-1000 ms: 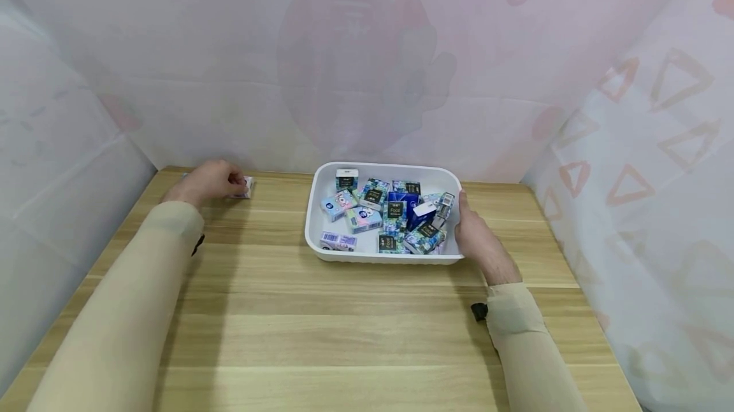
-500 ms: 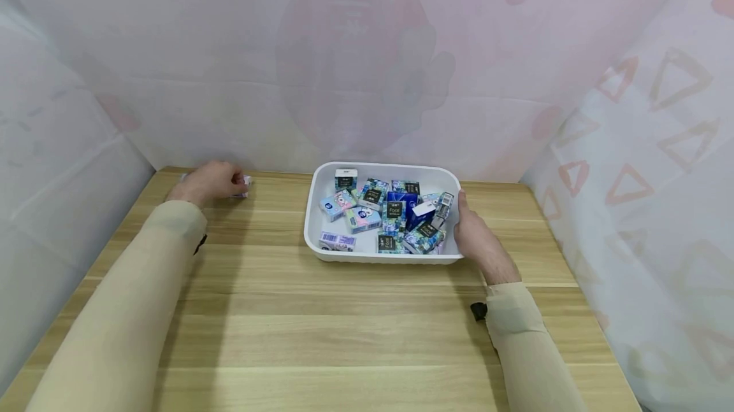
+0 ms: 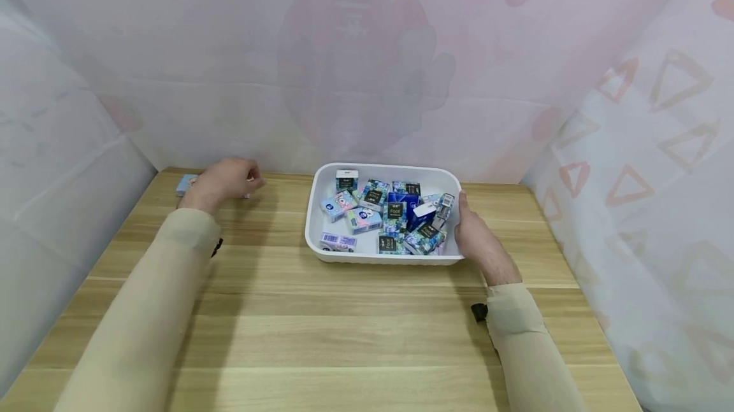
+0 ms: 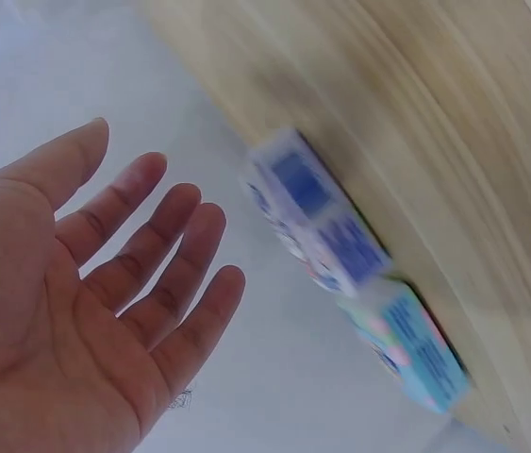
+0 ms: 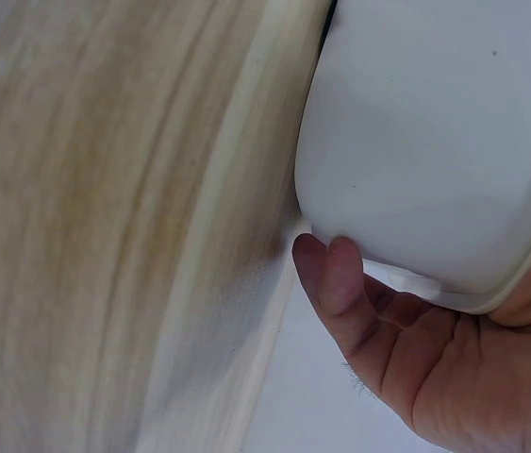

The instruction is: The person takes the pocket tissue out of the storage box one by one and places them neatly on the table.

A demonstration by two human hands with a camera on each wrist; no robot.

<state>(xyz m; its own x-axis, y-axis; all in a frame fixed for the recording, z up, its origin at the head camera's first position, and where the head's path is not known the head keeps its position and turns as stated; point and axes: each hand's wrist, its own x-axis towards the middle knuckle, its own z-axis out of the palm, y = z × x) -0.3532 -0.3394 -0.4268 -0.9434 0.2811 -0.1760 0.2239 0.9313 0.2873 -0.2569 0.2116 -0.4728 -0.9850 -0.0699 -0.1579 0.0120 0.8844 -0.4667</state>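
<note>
Fingers spread and holding nothing, my left hand (image 3: 222, 181) hovers over the back left of the table. Beneath and beside it lie two small tissue packs, partly hidden in the head view: a purple-white pack (image 4: 317, 212) and a light-blue pack (image 4: 420, 349). They lie end to end near the table's back edge. My right hand (image 3: 478, 238) grips the right end of a white plastic bin (image 3: 390, 259), thumb on the rim and fingers curled under the outer wall. Inside are several tissue packs, including dark floral packs (image 3: 395, 210), a deep-blue pack (image 3: 421, 214) and pastel packs (image 3: 364, 220).
The wooden table (image 3: 344, 329) runs back to a pale printed cloth wall (image 3: 229, 81). More cloth closes off the left side (image 3: 57, 144) and the right side (image 3: 648, 208). The bin stands close to the back edge.
My left hand has shifted to the right and lifted a little away from the packs, uncovering the light-blue one. The right hand and the bin have stayed in place.
</note>
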